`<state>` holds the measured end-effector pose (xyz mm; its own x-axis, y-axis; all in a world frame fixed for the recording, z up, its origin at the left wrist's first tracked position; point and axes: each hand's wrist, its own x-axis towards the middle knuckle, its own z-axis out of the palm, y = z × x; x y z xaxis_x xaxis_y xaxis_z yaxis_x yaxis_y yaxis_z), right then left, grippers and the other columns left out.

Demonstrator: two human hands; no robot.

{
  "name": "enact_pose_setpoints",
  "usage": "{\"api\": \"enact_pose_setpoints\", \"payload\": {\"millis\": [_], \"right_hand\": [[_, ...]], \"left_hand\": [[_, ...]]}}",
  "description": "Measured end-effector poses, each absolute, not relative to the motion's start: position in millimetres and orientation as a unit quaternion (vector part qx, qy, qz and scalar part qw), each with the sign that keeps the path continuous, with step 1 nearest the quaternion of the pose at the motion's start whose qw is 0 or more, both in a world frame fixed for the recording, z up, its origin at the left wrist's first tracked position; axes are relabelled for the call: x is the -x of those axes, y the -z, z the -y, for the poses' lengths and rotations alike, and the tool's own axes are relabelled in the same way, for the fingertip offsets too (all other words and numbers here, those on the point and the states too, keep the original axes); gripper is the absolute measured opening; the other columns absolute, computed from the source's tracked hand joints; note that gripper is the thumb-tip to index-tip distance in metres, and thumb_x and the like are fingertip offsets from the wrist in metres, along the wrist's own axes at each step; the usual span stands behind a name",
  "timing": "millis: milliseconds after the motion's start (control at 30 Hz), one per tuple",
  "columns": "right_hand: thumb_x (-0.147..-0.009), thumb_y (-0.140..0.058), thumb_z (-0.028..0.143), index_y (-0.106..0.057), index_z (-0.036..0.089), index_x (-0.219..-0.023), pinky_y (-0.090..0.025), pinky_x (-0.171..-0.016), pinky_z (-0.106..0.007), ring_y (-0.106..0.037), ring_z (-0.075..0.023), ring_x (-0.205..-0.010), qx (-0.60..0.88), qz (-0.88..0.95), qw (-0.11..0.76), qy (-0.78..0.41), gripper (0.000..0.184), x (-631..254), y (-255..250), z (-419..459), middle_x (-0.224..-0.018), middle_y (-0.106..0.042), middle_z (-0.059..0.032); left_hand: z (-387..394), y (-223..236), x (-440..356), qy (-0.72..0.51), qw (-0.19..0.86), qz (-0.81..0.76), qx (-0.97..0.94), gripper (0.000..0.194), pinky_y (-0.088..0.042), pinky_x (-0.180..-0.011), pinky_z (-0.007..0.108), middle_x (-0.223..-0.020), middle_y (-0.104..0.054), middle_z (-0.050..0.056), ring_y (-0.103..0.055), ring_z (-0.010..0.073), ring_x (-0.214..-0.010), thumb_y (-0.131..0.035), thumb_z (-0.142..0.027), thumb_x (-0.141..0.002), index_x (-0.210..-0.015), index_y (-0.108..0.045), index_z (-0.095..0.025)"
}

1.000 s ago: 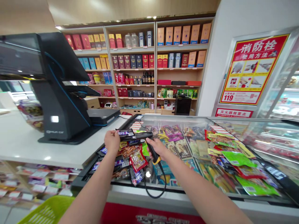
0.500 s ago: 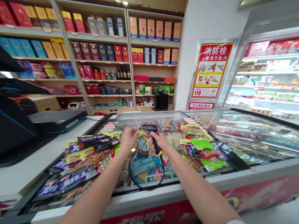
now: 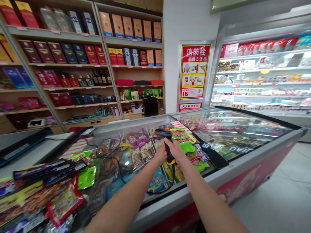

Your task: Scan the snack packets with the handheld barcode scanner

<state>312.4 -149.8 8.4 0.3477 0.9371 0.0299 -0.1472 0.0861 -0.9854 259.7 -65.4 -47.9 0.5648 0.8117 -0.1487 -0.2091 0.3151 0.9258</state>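
Black handheld barcode scanner (image 3: 162, 132), plastic, pistol-style, w/ yellow band (image 3: 173, 162) at base of grip and thin blk cable (image 3: 160, 193) looping down from it. It's up over the glass-topped chest freezer (image 3: 243, 161). R hand (image 3: 175, 152) clenched round the grip, head of scanner sticking out above fingers. L hand (image 3: 159, 156) right beside it, partly hidden behind R; can't tell if open or holding anything. Colourful snack packets (image 3: 137, 155) under glass, more foil bags (image 3: 64, 200) heaped lower left.
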Motion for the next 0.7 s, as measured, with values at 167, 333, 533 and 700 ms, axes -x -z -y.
{"api": "enact_pose_setpoints", "payload": {"millis": [167, 333, 533, 700], "right_hand": [[-0.078, -0.059, 0.055, -0.050, 0.019, -0.067, -0.040, -0.033, -0.021, -0.045, -0.0090, -0.032, 0.500, 0.380, 0.639, -0.444, 0.039, -320.8, -5.0, 147.9, -0.042, -0.050, 0.0039], [-0.076, -0.057, 0.058, -0.049, 0.018, -0.064, -0.041, -0.033, -0.020, -0.044, -0.0077, -0.032, 0.486, 0.408, 0.629, -0.450, 0.043, -314.9, -4.3, 141.3, -0.043, -0.050, 0.0044], [-0.072, -0.063, 0.056, -0.047, 0.020, -0.074, -0.041, -0.032, -0.020, -0.046, -0.0075, -0.033, 0.475, 0.407, 0.618, -0.477, 0.039, -306.7, -11.7, 130.6, -0.049, -0.053, 0.0060], [-0.074, -0.062, 0.054, -0.045, 0.021, -0.079, -0.041, -0.033, -0.020, -0.047, -0.0081, -0.034, 0.487, 0.409, 0.598, -0.489, 0.038, -301.4, -6.0, 125.8, -0.051, -0.054, 0.0069]], "left_hand": [[70.7, 48.6, -263.3, -0.342, 0.715, -0.354, -0.497, 0.037, -0.022, -0.033, 0.017, -0.032, -0.026, -0.009, -0.025, 0.0053, -0.028, -0.051, -0.042, -0.078, -0.055, -0.030, -0.022], [68.2, 41.5, -246.3, -0.357, 0.603, -0.371, -0.609, 0.030, -0.028, -0.036, 0.020, -0.035, -0.036, -0.007, -0.033, 0.0075, -0.030, -0.049, -0.032, -0.077, -0.054, -0.034, -0.022], [21.5, 26.8, -197.5, -0.483, 0.335, -0.511, -0.627, 0.018, -0.038, -0.055, 0.024, -0.052, -0.049, -0.004, -0.048, 0.0117, -0.053, -0.057, -0.024, -0.071, -0.057, -0.047, -0.019], [-7.5, 20.5, -161.5, -0.535, 0.263, -0.563, -0.573, 0.015, -0.041, -0.065, 0.028, -0.061, -0.054, -0.001, -0.053, 0.0161, -0.064, -0.054, -0.028, -0.074, -0.062, -0.050, -0.019]]}}
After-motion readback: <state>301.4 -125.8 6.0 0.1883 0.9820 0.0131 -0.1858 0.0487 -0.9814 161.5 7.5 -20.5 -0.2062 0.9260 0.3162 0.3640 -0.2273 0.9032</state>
